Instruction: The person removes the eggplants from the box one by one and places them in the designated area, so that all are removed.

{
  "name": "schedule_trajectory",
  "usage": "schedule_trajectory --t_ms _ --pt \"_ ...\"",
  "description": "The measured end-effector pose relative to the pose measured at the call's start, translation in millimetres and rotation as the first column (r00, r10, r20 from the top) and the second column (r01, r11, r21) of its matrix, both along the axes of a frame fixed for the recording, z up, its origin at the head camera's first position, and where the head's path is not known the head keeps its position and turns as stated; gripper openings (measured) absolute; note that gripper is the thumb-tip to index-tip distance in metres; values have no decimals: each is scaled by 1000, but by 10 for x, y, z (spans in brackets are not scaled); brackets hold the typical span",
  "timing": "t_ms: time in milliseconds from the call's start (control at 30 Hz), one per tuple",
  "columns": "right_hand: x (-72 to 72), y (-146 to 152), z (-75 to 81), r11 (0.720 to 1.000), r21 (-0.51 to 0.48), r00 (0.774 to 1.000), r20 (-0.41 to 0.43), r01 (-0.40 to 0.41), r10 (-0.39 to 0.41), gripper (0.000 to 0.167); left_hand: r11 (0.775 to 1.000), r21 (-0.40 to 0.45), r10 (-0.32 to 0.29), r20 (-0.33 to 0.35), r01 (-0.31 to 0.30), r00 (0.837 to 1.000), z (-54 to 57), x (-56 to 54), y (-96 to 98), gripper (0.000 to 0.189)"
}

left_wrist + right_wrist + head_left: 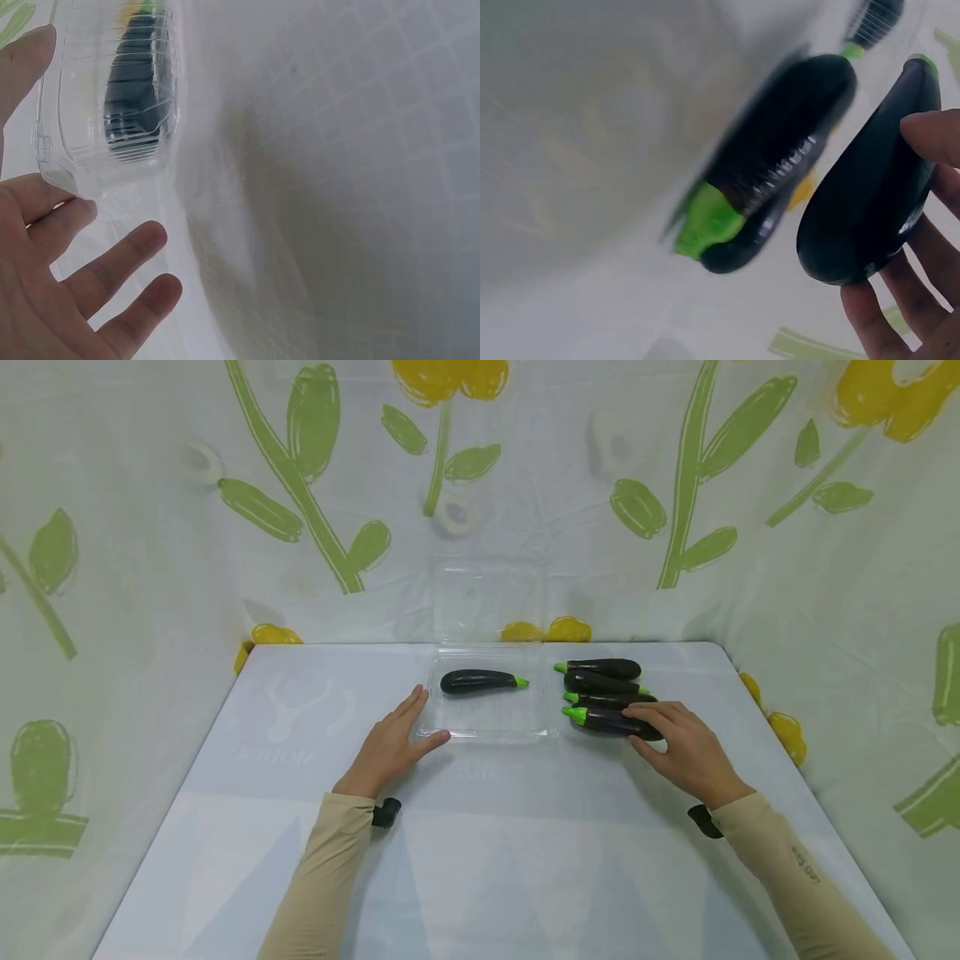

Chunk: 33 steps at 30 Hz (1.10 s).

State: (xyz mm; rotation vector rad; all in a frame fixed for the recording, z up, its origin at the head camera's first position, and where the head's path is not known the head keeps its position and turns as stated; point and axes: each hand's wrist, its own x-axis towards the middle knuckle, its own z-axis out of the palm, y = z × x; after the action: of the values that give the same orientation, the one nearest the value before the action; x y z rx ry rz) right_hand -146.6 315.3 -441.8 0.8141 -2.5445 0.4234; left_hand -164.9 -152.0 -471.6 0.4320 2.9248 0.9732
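A clear plastic clamshell box [487,724] lies with its lid [489,602] raised at the back, one dark eggplant [480,682] with a green stem inside it. My left hand [386,750] touches the box's near-left corner, its fingers straight and spread, the thumb along the front rim. To the right of the box, my right hand [684,753] pinches the rounded end of the nearest eggplant [603,720] between thumb and fingers. In the right wrist view this held eggplant [870,187] is close beside another eggplant [780,135].
Behind the held one, several more eggplants [603,668] lie side by side on the white table [480,860]. A floral curtain [555,460] stands along the table's back edge and both sides.
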Motion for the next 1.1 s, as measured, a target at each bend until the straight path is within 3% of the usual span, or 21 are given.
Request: schedule_trajectory --t_ms 300,867,1100 --pt "55 31 -175 999 35 1000 28 -1 0 49 1000 3 -5 -9 5 1000 2 9 -6 94" --pt "13 -6 -270 998 64 998 54 6 -10 48 1000 -15 -2 -9 2 1000 32 -42 0 95" --pt "25 -11 -259 999 51 999 42 -4 2 48 1000 -10 6 10 -6 1000 4 -6 -13 94"
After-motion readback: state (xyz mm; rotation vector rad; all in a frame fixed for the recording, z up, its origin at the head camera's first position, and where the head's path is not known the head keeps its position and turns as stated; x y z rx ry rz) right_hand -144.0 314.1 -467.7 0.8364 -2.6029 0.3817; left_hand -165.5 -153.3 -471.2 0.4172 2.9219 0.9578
